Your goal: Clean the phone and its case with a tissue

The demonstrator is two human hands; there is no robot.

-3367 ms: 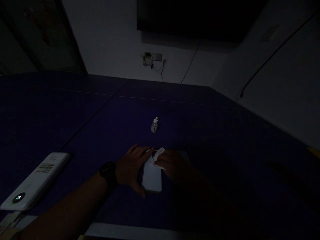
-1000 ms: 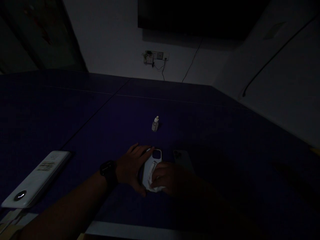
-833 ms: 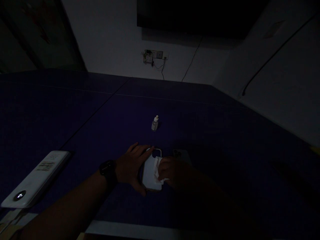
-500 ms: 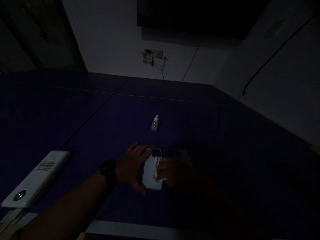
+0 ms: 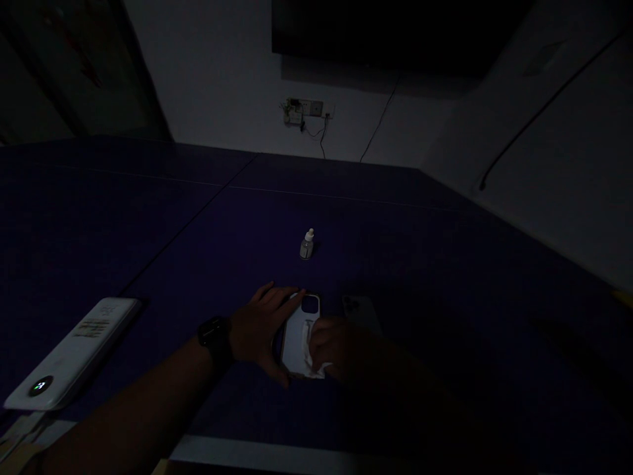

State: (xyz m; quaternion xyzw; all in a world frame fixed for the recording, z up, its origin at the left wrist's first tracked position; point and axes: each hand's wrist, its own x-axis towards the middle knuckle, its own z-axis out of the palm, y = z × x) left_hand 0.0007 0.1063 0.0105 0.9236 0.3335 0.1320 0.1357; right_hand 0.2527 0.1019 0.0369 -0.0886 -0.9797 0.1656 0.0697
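A pale phone case [image 5: 295, 333] lies flat on the dark blue table, its camera cutout at the far end. My left hand [image 5: 260, 330], with a dark watch on the wrist, braces the case: the index finger reaches its top edge and the thumb its lower left corner. Bunched in the closed fingers of my right hand [image 5: 336, 346] is a white tissue [image 5: 306, 343], pressed on the right side of the case. Partly hidden behind that hand lies a phone [image 5: 363, 310] with its camera lenses up. Past the case stands a small dropper bottle [image 5: 306, 245] with a white top.
At the left, a white power bank [image 5: 74, 349] with a lit display lies near the front edge, a cable at its near end. Wall sockets [image 5: 309, 109] with cords and a dark screen [image 5: 395, 33] are at the back. The room is very dim.
My right hand has slid the tissue down the case, so the camera cutout shows fully. The power bank's display now shows lit digits. My left hand stays put.
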